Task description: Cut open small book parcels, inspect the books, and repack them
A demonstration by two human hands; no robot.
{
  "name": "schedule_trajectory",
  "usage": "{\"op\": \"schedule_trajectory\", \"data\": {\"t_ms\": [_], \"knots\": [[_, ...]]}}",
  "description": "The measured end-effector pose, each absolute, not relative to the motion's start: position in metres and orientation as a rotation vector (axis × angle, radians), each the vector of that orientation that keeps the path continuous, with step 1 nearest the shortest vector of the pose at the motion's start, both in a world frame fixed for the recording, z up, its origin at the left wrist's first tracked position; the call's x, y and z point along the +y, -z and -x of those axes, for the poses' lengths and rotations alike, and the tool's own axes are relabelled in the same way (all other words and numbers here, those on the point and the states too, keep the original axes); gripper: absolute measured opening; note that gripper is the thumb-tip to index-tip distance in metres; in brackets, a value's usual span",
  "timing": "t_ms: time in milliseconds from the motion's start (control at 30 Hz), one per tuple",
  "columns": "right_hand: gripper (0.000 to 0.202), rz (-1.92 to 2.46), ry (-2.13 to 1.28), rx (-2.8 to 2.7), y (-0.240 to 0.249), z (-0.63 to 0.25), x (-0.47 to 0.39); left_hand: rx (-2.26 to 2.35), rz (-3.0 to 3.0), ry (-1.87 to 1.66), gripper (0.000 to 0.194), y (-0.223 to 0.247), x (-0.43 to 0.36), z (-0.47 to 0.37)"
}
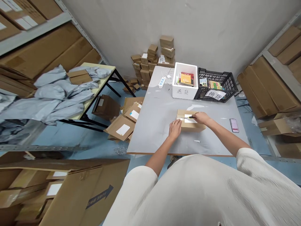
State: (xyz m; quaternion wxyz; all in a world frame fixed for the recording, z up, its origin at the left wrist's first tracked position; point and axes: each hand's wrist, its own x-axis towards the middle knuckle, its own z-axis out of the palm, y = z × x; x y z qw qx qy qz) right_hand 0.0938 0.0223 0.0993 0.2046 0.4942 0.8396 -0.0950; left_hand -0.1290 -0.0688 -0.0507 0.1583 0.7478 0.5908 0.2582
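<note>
A small brown cardboard box (193, 125) with a white label on top lies on the grey table (150, 125), close to its front edge. My right hand (201, 118) is closed around a thin dark and yellow cutter (191, 117), whose tip points left across the label. At the box's left end rests my left hand (175, 128), its fingers bent against the cardboard and holding the box's edge.
A white foam bin (185, 92) and a black crate (217, 85), both with books, stand at the table's back. A power strip (162, 82) lies left, a phone (234, 125) right. Opened cartons (122, 127) lie left of the table.
</note>
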Motion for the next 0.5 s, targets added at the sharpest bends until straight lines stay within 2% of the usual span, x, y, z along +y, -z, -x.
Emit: {"op": "schedule_trajectory", "data": {"t_ms": [500], "knots": [[0.036,-1.453,0.319,2.291,-0.093,-0.163,0.025,1.824,-2.134,-0.579,0.059,0.045,-0.065,0.120]]}}
